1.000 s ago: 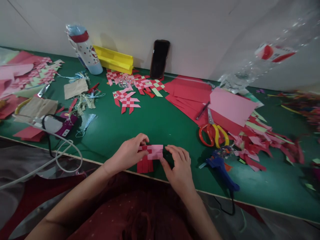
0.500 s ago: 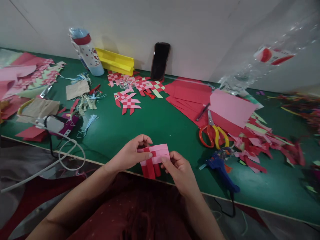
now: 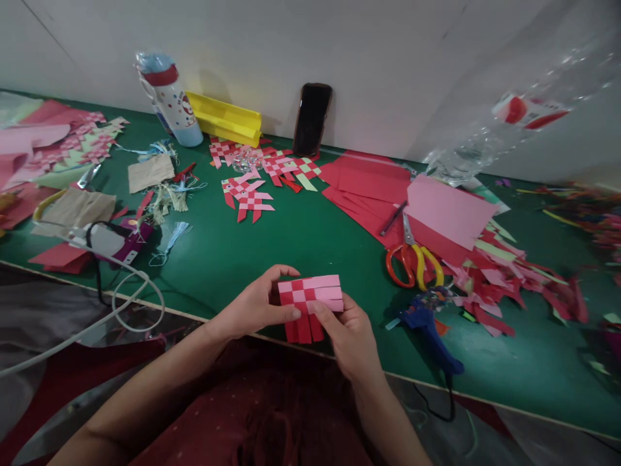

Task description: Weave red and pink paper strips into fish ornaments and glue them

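Between my two hands is a woven paper piece [image 3: 303, 292] of red and pink strips, checkered at its upper left. Pink strip ends point right and red ones hang down toward me. My left hand [image 3: 262, 304] pinches its left side, thumb in front. On the lower right, my right hand [image 3: 347, 330] grips it with the thumb over the strips; its other fingers are partly hidden behind the paper. Farther back on the green table [image 3: 208, 239] lie finished-looking woven paper fish [image 3: 250, 194] in the same colors.
Scissors [image 3: 412, 255] with red and yellow handles lie right of my hands, beside a blue glue gun [image 3: 431, 330]. Behind them are red paper sheets [image 3: 369, 178], a pink sheet [image 3: 451, 207] and paper scraps. A phone [image 3: 312, 120] leans on the wall. A white cable [image 3: 145, 278] loops at left.
The woven piece has turned to show more of its checkered face and shifted slightly right. My left thumb has moved down to its lower edge of the checks; both hands still hold it.
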